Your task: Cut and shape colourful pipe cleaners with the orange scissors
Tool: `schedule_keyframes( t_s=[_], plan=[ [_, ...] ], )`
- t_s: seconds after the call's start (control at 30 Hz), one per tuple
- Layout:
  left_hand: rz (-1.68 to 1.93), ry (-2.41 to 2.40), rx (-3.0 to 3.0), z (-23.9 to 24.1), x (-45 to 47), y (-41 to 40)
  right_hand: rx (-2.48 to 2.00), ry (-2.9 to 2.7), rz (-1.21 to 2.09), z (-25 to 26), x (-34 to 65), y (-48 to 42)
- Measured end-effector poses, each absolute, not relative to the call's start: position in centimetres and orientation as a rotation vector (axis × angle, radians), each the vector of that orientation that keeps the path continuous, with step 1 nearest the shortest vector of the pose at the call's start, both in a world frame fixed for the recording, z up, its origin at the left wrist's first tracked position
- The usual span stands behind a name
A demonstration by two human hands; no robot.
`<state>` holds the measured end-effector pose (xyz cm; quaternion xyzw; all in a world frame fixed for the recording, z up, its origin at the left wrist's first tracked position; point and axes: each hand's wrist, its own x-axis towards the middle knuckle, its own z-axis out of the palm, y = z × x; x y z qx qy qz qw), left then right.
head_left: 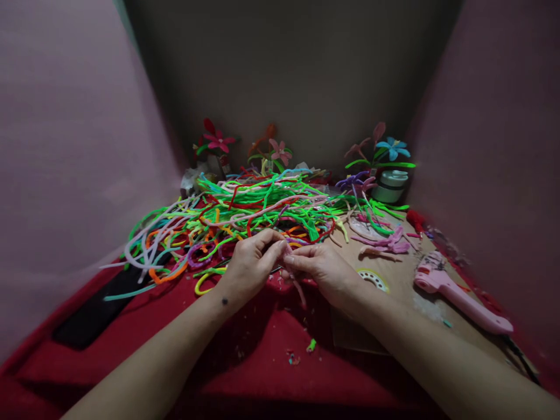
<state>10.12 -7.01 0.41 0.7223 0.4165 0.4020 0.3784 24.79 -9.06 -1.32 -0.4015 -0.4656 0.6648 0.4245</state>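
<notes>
My left hand [258,256] and my right hand [321,268] meet over the front of the pile, fingertips closed together. Between them they pinch a pink pipe cleaner [299,293], whose loose end hangs below my right fingers. The part inside the fingertips is mostly hidden. Just behind my hands lies a big heap of pipe cleaners [262,201], mainly green, with red, pink, white and orange among them. A yellow pipe cleaner loop [202,284] lies beside my left hand.
A pink glue gun [464,297] rests on a cardboard sheet [398,291] at right, near a white-and-yellow ring [373,280]. A dark flat object [94,315] lies at left. Pipe-cleaner flowers [392,149] and a pale lidded jar [391,186] stand at the back. Scraps dot the red cloth [262,361].
</notes>
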Motion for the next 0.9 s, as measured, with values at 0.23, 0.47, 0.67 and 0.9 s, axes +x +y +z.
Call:
schedule_keyframes(
  t_s=[0.23,0.47,0.67,0.9],
  plan=[
    [0.855,0.984,1.406,1.0,10.3,-7.1,-1.042,-1.231,1.577,-1.4,24.8,-9.1],
    [0.944,1.029,1.413,-0.2,10.3,-6.7,-1.099,-1.286,1.556,-1.2,24.4,-9.5],
    [0.952,1.071,1.483,0.0,10.7,-7.0,-1.182,-1.507,1.372,-1.7,24.3,-9.4],
    [0.920,1.066,1.487,-0.1,10.6,-6.7,-1.131,-1.411,1.452,-1.7,24.2,-9.2]
  ],
)
